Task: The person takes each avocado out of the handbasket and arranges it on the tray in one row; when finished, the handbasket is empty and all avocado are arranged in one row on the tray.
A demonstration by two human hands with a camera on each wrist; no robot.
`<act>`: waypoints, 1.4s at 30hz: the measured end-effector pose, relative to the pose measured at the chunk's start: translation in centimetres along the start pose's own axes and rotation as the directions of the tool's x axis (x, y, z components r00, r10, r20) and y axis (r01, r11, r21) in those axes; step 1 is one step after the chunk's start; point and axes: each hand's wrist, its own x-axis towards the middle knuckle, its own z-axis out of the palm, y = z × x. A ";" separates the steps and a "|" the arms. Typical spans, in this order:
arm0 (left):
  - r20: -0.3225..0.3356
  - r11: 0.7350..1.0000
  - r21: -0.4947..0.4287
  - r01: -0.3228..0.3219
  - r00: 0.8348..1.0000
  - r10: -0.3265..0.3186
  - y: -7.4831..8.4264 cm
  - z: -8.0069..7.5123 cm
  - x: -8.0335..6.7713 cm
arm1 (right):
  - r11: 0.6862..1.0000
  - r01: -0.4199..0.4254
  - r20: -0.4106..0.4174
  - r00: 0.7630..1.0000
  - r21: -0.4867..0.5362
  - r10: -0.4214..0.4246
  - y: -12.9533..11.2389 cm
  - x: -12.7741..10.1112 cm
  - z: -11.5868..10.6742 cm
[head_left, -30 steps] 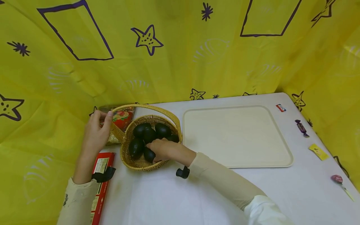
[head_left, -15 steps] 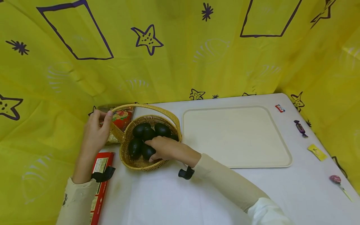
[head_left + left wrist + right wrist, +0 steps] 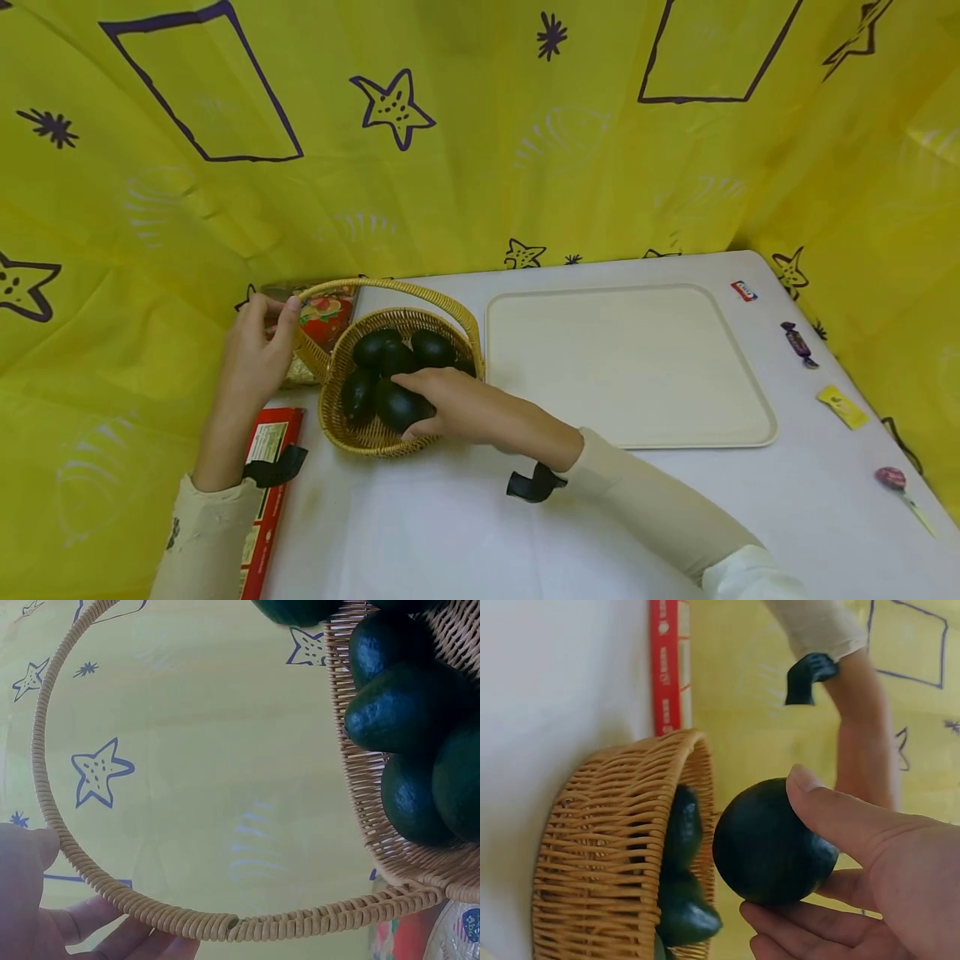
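Right hand [image 3: 457,407] at the near rim of the wicker basket [image 3: 352,433], thumb and fingers curled round 1 dark green avocado [image 3: 399,406]; in the right wrist view that avocado [image 3: 772,841] clear of the basket wall [image 3: 600,847], thumb on top, fingers beneath. Left hand [image 3: 255,358] at the far left end of the basket handle [image 3: 397,289], fingers and thumb pinching the woven hoop; in the left wrist view, fingertips [image 3: 112,934] just under the handle [image 3: 187,919]. More avocados [image 3: 378,350] in the basket, piled against one another, dark and glossy; the count hard to fix, since some lie partly hidden. Basket upright on the white counter [image 3: 450,533], left of centre.

Just right of the basket, nearly touching its rim: a cream tray [image 3: 630,367], flat. Behind the basket and the left hand, a packet with red fruit print [image 3: 326,317]. Along the left forearm, a long red box [image 3: 266,492] at the counter's edge. Along the right edge of the counter, well apart from the hands: a small red and white sweet [image 3: 743,290], a purple wrapped sweet [image 3: 798,343], a yellow sachet [image 3: 845,407] and a lollipop [image 3: 896,485]. Yellow cloth with purple stars [image 3: 393,104] all round the back and sides. Black strap [image 3: 534,485] at the right wrist, cream sleeves on both arms.
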 end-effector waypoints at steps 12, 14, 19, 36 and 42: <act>0.000 1.000 0.002 0.004 1.000 -0.004 0.1 0.0 0.0 | 0.997 0.008 -0.061 0.998 0.079 -0.003 1.9 -6.6 -2.4; 0.000 1.000 0.000 0.006 1.000 -0.006 0.1 0.0 0.0 | 0.995 -0.010 -0.055 0.998 0.100 0.015 2.7 -7.7 -2.7; -0.001 1.000 -0.002 0.002 1.000 -0.002 0.0 0.1 0.1 | 0.985 -0.053 -0.030 0.998 0.166 0.059 5.1 -9.8 -3.9; 0.003 1.000 0.022 0.021 1.000 -0.021 -0.2 -0.1 0.2 | 0.953 -0.154 -0.179 0.962 0.260 0.205 14.3 -7.4 -5.7; -0.007 0.999 0.027 0.022 1.000 -0.022 -0.3 0.0 0.2 | 0.946 -0.204 -0.213 0.942 0.250 0.260 15.9 -5.0 -3.8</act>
